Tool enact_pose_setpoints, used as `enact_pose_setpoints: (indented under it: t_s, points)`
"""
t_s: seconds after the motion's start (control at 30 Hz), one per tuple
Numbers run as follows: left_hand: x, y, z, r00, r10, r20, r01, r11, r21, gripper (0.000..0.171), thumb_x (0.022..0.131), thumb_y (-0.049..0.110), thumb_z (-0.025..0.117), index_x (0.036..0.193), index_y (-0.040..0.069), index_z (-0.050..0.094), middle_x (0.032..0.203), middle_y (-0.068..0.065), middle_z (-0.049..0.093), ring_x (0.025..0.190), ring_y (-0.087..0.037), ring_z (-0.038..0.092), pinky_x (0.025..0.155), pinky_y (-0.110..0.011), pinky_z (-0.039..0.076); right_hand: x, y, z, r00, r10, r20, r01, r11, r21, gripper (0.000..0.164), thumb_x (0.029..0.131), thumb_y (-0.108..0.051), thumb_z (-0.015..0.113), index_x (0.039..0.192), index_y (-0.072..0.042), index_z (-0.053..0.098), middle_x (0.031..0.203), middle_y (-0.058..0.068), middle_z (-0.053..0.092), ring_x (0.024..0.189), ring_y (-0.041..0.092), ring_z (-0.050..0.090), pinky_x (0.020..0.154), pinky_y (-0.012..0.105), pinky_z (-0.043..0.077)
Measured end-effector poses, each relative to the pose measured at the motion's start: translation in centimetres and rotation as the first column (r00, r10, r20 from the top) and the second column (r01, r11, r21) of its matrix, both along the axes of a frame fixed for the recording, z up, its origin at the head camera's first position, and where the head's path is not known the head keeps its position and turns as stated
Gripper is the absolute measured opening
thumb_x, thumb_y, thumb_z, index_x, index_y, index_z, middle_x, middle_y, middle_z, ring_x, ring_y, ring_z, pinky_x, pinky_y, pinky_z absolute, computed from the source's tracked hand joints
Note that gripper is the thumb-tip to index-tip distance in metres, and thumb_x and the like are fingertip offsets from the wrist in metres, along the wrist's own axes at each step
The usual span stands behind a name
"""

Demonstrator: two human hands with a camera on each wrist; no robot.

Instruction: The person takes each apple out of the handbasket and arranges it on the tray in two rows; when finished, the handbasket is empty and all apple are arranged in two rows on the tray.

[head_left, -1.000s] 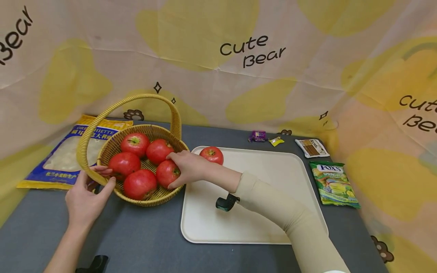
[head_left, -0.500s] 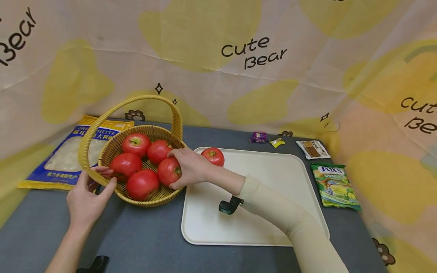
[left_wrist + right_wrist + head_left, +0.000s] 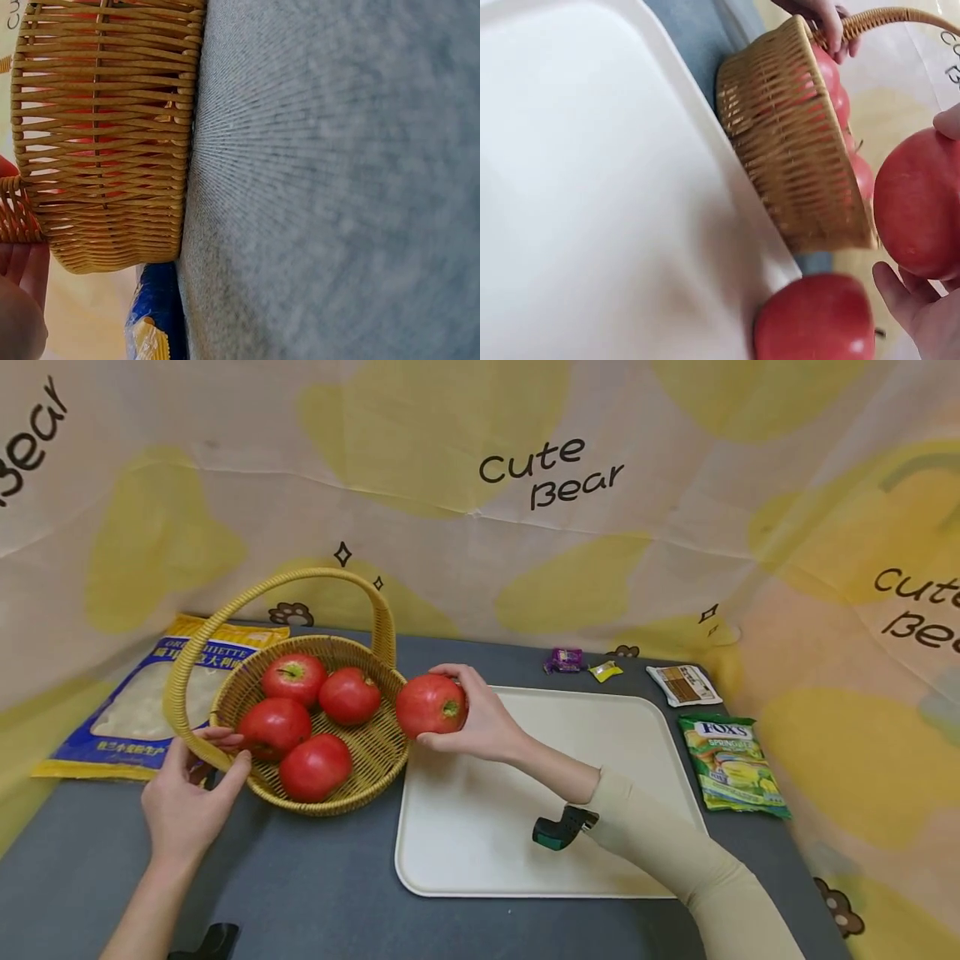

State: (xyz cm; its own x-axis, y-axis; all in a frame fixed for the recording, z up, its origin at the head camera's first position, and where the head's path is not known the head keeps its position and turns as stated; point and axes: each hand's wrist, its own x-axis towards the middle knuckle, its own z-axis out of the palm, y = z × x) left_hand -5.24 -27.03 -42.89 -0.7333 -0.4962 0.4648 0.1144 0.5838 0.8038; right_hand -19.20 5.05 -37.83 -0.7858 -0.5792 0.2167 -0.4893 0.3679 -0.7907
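Note:
My right hand (image 3: pixel 486 718) holds a red apple (image 3: pixel 429 706) in the air, between the yellow wicker basket (image 3: pixel 375 753) and the white tray (image 3: pixel 517 827). The right wrist view shows this held apple (image 3: pixel 919 202) above the tray's edge, with a second apple (image 3: pixel 817 319) lying on the tray below. In the head view, my hand hides that second apple. Several red apples (image 3: pixel 315 767) lie inside the basket. At the basket's left side my left hand (image 3: pixel 187 802) grips the foot of the arched handle (image 3: pixel 197 652), thumb and fingers on either side.
Behind the basket lies a blue and yellow pasta bag (image 3: pixel 135 702). Beyond the tray are a purple wrapped candy (image 3: pixel 565 660) and a yellow one (image 3: pixel 605 671). To its right lie a white-and-brown packet (image 3: pixel 683 685) and a green candy bag (image 3: pixel 735 766). A printed cloth (image 3: pixel 420 460) hangs behind.
My right hand has lifted an apple out of the basket and carried it rightward, over the tray's left edge. My left hand has stayed on the handle.

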Motion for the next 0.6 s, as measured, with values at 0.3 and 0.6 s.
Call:
enact_pose_setpoints:
  t_s: [0.3, 0.6]
  points:
    - [-0.1, 0.0, -0.1, 1.0, 0.014, -0.015, -0.014, 1.0, 0.016, 0.041, 0.076, -0.003, 0.077, 0.114, -0.001, 0.063, 0.094, 0.027, 0.062, 0.085, 0.007, 0.06, 0.076, -0.004, 0.041, -0.6, 6.3, -1.4, 0.964, -0.216, 0.152, 0.222, 0.975, -0.021, 0.08, 0.072, -0.027, 0.082, 0.139, -0.019, 0.04, 0.134, 0.004, 0.047, 0.121, 0.025, 0.049, 0.088, 0.044, 0.051]
    - [-0.2, 0.0, -0.2, 1.0, 0.016, -0.013, -0.016, 1.0, -0.002, 0.041, 0.076, -0.002, 0.077, 0.114, 0.0, 0.063, 0.094, 0.028, 0.061, 0.085, 0.007, 0.059, 0.076, -0.003, 0.041, -1.6, 11.3, -3.8, 0.861, -0.43, 0.271, 0.417, 0.903, 0.108, 0.08, 0.079, -0.029, 0.079, 0.143, -0.014, 0.032, 0.138, 0.012, 0.045, 0.125, 0.032, 0.045, 0.094, 0.049, 0.047]
